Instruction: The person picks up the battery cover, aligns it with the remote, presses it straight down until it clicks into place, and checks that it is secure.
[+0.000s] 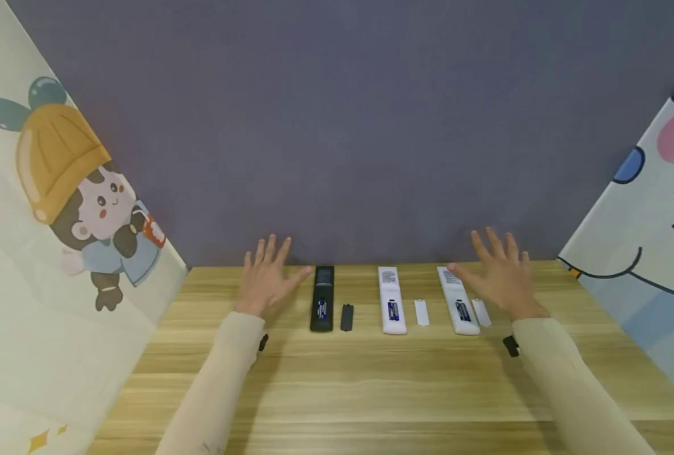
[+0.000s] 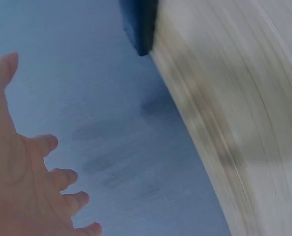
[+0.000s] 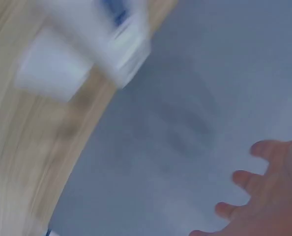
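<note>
My left hand (image 1: 264,280) is spread with straight fingers above the table, its thumb reaching toward a black remote control (image 1: 322,294). My right hand (image 1: 503,278) is spread too, holding nothing, its thumb overlapping the top of the right white remote control (image 1: 455,294) in the head view. Another white remote control (image 1: 391,294) lies between them. All these remotes lie back up, battery compartments uncovered and blue batteries inside. Beside them lie a black battery cover (image 1: 347,317) and two white ones, the middle cover (image 1: 422,312) and the right cover (image 1: 481,313).
The wooden table (image 1: 337,392) meets a grey-blue panel (image 1: 337,139) right behind the remotes. A cartoon-printed sheet (image 1: 7,265) stands at the left, and another printed sheet (image 1: 661,221) at the right. A black strap piece (image 1: 510,345) shows by the right cuff.
</note>
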